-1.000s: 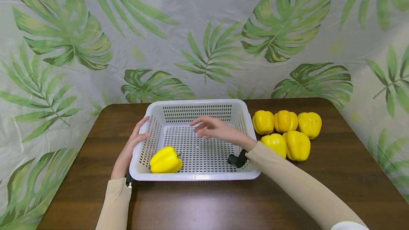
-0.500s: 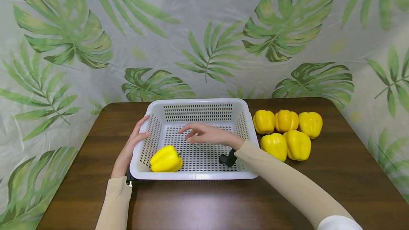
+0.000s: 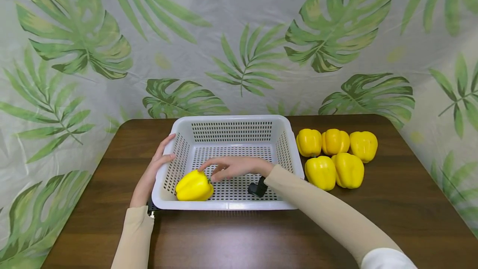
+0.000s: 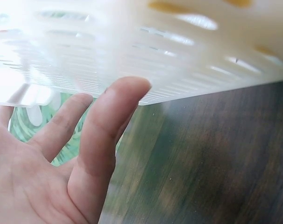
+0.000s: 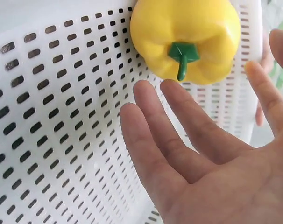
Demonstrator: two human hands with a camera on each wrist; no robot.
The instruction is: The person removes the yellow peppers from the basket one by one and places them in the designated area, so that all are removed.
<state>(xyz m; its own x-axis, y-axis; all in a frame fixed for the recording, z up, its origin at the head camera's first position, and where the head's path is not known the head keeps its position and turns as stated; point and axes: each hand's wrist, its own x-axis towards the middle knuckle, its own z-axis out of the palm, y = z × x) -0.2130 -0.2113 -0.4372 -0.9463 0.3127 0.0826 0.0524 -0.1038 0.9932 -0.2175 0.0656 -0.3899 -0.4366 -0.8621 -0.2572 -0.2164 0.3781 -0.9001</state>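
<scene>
A yellow bell pepper (image 3: 194,186) with a green stem lies in the near left corner of a white perforated plastic basket (image 3: 229,206). My right hand (image 3: 239,166) reaches into the basket from the right, its index fingertip right at the pepper's top. In the right wrist view the fingers are spread and fairly straight, close to the pepper (image 5: 186,28) and its stem, with nothing in the palm. My left hand (image 3: 154,168) rests against the basket's left side. Its thumb (image 4: 111,116) and fingers lie straight along the outer wall in the left wrist view.
Several more yellow bell peppers (image 3: 348,170) stand in two rows on the dark wooden table (image 3: 239,244), right of the basket. A leaf-patterned cloth (image 3: 242,32) hangs behind the table. A small black device (image 3: 257,188) is on the right wrist.
My right hand has moved left and toward the near side inside the basket, from above its middle to the pepper. My left hand keeps its place at the basket.
</scene>
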